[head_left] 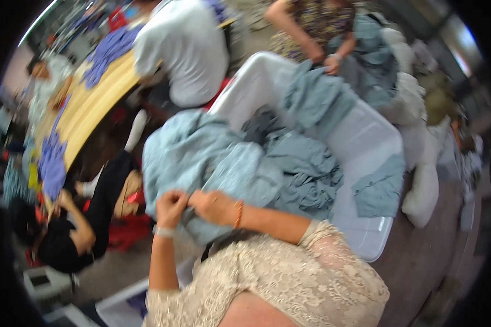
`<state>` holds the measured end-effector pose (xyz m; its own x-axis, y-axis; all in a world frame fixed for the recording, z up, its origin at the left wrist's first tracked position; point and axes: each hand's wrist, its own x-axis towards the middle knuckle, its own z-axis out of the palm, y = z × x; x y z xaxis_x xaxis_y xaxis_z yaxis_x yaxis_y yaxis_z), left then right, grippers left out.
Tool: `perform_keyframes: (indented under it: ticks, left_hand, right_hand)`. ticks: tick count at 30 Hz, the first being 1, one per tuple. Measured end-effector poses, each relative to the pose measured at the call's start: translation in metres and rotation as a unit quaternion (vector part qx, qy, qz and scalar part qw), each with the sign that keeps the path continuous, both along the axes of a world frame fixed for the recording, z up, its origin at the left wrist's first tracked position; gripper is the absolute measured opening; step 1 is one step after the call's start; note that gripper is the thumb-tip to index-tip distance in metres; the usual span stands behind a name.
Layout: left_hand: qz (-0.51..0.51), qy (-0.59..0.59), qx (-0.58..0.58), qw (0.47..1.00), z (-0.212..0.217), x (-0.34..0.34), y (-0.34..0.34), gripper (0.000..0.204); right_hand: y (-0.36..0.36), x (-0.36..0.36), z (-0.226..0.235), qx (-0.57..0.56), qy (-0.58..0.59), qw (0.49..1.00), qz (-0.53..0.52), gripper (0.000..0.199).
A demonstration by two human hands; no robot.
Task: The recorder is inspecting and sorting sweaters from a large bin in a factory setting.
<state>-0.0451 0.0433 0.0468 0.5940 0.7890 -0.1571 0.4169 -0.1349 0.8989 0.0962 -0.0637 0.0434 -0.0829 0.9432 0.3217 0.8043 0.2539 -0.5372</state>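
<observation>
A pale blue-green garment lies bunched over the near left side of a white plastic tub. At its near edge my left hand is pinched, thumb and fingers together on the cloth. My right hand is closed on the same garment just beside it, the knuckles almost touching the left fingertips. The exact bit of cloth between the fingers is too small to make out. Inside the tub, more crumpled garments of the same colour lie heaped.
Across the tub a person's hands work on a similar garment draped over the rim. A person in white sits by a long wooden table with purple garments. At the left, someone in black handles purple cloth. White bundles stand right.
</observation>
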Motion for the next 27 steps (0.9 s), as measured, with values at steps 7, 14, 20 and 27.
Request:
perform_keyframes:
  ticks: [7,14,20,27]
  left_hand:
    - [0.04,-0.217,-0.215,0.951,-0.009,-0.026,-0.008,0.007]
    - [-0.074,-0.151,-0.134,0.977,0.006,-0.023,-0.019,0.036]
    - [-0.024,-0.172,-0.108,0.979,-0.026,-0.031,-0.011,0.032]
    - [0.035,-0.221,-0.131,0.966,-0.014,-0.02,-0.019,0.017]
  right_hand:
    - [0.0,-0.017,0.013,-0.003,0.055,0.998,-0.03,0.026]
    - [0.005,-0.001,0.0,-0.038,0.071,0.997,-0.023,0.02]
    - [0.013,0.002,0.001,-0.019,0.143,0.99,0.01,0.019]
    - [0.011,0.003,-0.005,-0.011,0.192,0.981,-0.005,0.025]
